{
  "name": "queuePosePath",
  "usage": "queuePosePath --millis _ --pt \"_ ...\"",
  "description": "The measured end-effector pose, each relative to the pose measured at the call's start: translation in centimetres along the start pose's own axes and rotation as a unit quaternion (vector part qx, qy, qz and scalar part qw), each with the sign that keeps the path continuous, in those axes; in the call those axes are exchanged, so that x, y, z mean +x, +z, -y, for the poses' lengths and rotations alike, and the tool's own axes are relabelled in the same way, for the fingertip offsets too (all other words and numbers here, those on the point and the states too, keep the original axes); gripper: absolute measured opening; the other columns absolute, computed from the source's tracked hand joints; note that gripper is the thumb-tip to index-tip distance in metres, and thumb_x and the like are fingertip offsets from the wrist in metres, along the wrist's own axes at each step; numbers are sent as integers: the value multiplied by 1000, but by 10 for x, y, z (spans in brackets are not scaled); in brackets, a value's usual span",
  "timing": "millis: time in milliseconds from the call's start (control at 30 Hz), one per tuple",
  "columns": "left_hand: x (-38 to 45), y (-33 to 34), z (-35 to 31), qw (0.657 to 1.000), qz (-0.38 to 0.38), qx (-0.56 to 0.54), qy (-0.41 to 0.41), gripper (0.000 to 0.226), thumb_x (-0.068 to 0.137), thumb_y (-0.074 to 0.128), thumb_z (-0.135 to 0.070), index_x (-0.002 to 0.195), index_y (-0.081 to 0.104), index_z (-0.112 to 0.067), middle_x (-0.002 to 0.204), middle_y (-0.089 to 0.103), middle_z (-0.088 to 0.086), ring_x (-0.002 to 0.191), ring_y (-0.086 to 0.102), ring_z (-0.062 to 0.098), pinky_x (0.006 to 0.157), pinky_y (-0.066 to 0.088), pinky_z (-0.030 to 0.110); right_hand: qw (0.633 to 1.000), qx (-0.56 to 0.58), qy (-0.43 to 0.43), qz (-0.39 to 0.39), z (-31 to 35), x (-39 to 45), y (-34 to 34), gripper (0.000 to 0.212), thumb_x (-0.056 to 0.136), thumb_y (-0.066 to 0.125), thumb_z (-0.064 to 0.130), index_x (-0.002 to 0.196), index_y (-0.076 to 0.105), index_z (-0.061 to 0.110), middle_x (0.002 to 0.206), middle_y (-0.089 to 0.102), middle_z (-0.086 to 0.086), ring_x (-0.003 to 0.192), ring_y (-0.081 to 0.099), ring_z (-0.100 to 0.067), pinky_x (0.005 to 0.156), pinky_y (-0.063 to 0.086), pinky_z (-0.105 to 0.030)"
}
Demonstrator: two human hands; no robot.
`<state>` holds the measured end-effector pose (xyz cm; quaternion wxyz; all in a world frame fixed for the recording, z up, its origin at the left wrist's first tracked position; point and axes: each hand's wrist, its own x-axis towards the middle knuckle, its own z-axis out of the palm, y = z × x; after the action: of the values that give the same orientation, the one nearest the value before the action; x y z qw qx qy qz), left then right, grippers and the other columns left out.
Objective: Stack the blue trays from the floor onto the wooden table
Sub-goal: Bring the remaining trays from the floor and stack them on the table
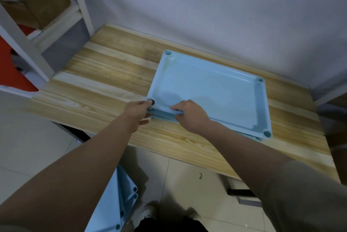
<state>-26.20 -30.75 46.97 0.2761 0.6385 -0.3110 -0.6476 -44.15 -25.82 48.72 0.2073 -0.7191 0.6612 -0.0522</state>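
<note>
Down by the person's feet, more blue trays point(114, 207) wait on the floor, at least two by their corner sockets, so the job is only partly done. On the desk point(105, 74) a top tray point(212, 90) sits on what looks like one or two others. The left hand point(137, 113) grips its near-left corner, fingers curled round it; the right hand point(189, 114) pinches the near rim, likely squaring it up.
</note>
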Motion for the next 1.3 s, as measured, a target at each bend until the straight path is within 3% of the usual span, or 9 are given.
queuePosePath --millis 167,367,500,667,733,900,1133,1233,1300 --pt "17 -7 -12 994 -5 107 12 49 86 70 -35 126 60 -9 124 59 8 112 56 28 95 46 42 999 31 18 9 -5 18 -14 33 96 49 36 120 65 21 121 65 2 112 57 -20 97 45 -40" --pt "44 6 -36 995 -22 96 36 65 81 63 -61 117 65 -6 115 68 8 100 64 28 90 52 41 998 -29 31 -50 -27 72 -38 53 94 53 37 143 42 19 150 38 -1 140 30 -23 112 27 -40" --pt "61 23 -49 986 -33 159 45 72 87 46 -68 111 65 -3 109 66 11 87 63 27 68 48 33 996 -60 40 -53 -39 117 -50 63 96 49 40 150 28 17 159 22 -1 148 14 -20 118 15 -41" --pt "82 43 -66 961 -52 257 89 75 94 30 -66 111 62 -1 103 58 11 92 56 28 79 43 36 995 -80 26 -43 -45 164 -56 64 99 41 35 153 13 18 162 8 0 149 1 -20 120 3 -45" --pt "90 46 -66 951 -51 285 106 73 95 28 -64 106 63 -1 101 59 13 92 57 29 82 45 37 996 -87 26 -27 -51 176 -53 62 98 41 34 152 16 19 162 6 0 149 -1 -21 120 3 -49" --pt "104 45 -57 939 -51 320 118 78 93 24 -67 96 64 0 83 61 6 79 58 23 70 44 34 988 -153 0 -12 -65 177 -36 49 96 41 28 144 33 20 162 -10 -3 148 -12 -25 119 -3 -51" --pt "114 46 -51 940 -41 308 138 69 94 25 -66 70 57 -10 75 62 7 72 60 26 64 43 33 988 -148 -12 31 -70 178 -37 57 97 40 31 151 23 22 161 -14 -5 148 -17 -27 119 -7 -52" --pt "115 47 -50 935 -63 322 135 68 94 25 -66 67 50 -9 70 56 7 66 55 25 60 39 32 994 -101 -19 22 -74 166 -41 64 94 43 28 152 20 20 163 -7 -4 149 -13 -24 120 -6 -47" --pt "112 49 -51 920 -93 354 137 63 94 27 -65 76 50 -8 84 59 14 72 53 26 60 39 33 998 -68 4 -10 -78 147 -40 65 93 46 28 152 21 19 163 1 -3 149 -7 -22 121 -3 -44"
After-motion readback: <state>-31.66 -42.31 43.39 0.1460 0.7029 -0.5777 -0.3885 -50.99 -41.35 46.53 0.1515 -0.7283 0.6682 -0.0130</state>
